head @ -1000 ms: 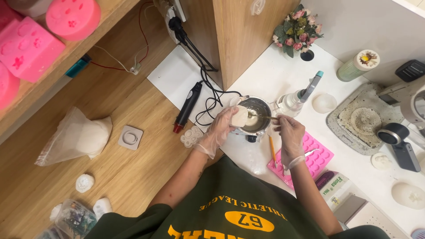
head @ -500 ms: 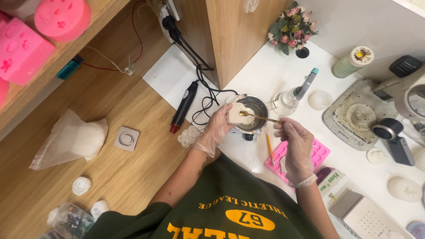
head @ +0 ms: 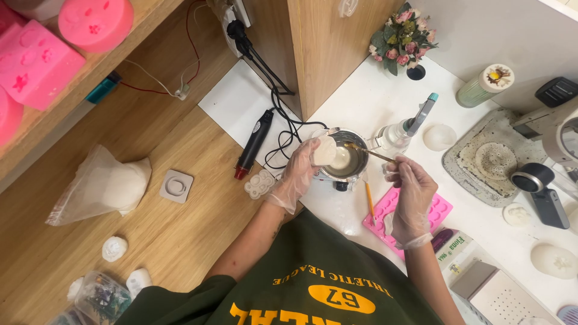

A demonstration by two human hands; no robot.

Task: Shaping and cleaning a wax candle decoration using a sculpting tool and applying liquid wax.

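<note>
Far left, on the wooden floor: a clear plastic bag of white material (head: 99, 188), a small square grey mould (head: 176, 186), a few white cast pieces. A black heat gun (head: 254, 143) lies on a white sheet, cord running up to a wall socket.

Left hand (head: 299, 171) (thin clear glove) is closed around a pale, rounded white lump (head: 325, 150), held tilted at the rim of the small metal melting pot (head: 351, 160). The pot sits at the near edge of the white worktop; a pool of pale liquid shows inside.

Right hand (head: 411, 194), also gloved, pinches the end of a thin gold-coloured stirring stick (head: 368, 151) between fingertips, the remaining fingers loosely curled; the stick's far end reaches into the pot.

Judgement: the step in hand looks like stirring or scraping solid into the melt. The next move would call for a steady pot and the lump kept over the opening (drips would land on the worktop).

Right of the pot: a pink silicone mould (head: 414, 215) beneath the right hand, an orange pencil (head: 369, 199), a spray bottle (head: 402, 130), a round white cast piece (head: 439, 136).
</note>
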